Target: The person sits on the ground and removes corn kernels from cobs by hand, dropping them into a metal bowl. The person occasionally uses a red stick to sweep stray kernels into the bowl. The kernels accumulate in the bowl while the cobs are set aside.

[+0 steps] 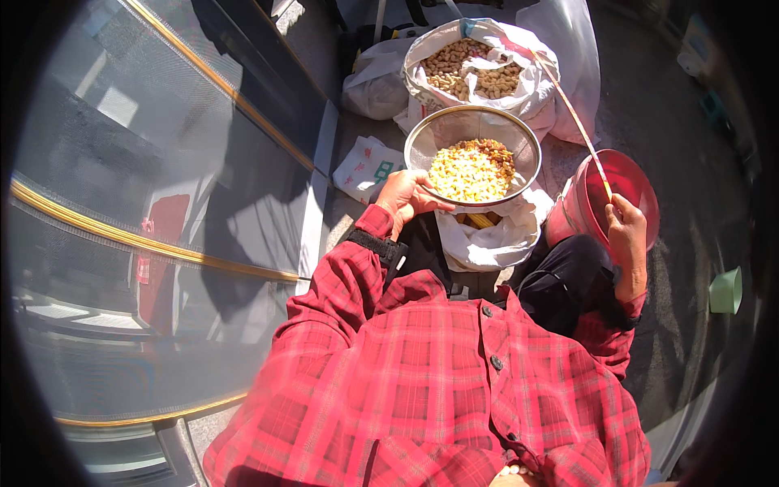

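My left hand [406, 198] grips the near left rim of a round fine-mesh sieve [420, 146]. Loose yellow corn kernels [475, 176] lie in it, with reddish-brown pieces among them at the far right. Just under the sieve stands a white woven sack [487, 249], its mouth partly covered; a corn cob [481, 220] shows inside. My right hand [625, 228] is closed around the near end of a thin red-and-white strip [572, 112], over the mouth of a red plastic bucket [630, 176]. The strip's far end reaches a large sack's rim.
That large white sack [420, 82] holds peanuts in shells [453, 58]. Stuffed plastic bags [374, 79] stand beside and behind it. A printed sack [365, 167] lies flat at the left. Mesh screen panels [255, 201] border the left side. A pale green cup [724, 291] is far right.
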Action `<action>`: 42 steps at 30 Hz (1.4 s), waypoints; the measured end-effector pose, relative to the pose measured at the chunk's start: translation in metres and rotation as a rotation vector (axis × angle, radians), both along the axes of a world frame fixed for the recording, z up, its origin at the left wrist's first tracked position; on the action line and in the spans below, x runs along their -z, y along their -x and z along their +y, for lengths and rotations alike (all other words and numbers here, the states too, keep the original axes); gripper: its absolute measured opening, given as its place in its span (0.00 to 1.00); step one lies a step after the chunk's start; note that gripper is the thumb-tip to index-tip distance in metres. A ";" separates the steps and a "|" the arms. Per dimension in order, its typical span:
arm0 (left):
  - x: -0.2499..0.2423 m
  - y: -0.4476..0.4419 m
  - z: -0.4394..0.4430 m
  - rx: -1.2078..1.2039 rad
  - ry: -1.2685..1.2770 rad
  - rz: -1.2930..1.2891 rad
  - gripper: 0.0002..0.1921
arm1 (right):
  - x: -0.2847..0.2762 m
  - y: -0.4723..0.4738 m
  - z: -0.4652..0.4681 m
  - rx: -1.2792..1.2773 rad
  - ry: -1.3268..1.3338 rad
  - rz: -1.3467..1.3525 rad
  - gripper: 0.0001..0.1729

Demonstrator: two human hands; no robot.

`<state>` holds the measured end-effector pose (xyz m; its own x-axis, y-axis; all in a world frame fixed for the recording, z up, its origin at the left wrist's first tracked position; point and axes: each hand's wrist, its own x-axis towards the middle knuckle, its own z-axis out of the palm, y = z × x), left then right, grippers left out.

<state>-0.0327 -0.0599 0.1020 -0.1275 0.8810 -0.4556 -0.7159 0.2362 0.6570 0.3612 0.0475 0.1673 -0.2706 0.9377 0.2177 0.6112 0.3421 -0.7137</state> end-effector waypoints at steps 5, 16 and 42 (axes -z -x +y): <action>0.002 0.000 0.013 0.119 0.024 0.014 0.22 | 0.015 -0.006 -0.005 -0.079 0.106 -0.026 0.08; 0.015 -0.006 0.025 0.147 -0.058 -0.127 0.27 | 0.019 -0.041 -0.026 -0.306 0.284 -0.249 0.12; 0.033 -0.002 0.035 0.072 0.061 0.144 0.16 | 0.091 -0.024 0.012 -0.133 0.524 -0.114 0.08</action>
<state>-0.0312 -0.0251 0.0687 -0.1324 0.8617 -0.4898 -0.5953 0.3259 0.7345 0.3854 0.0593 0.0764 -0.3891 0.8687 -0.3064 0.6703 0.0389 -0.7410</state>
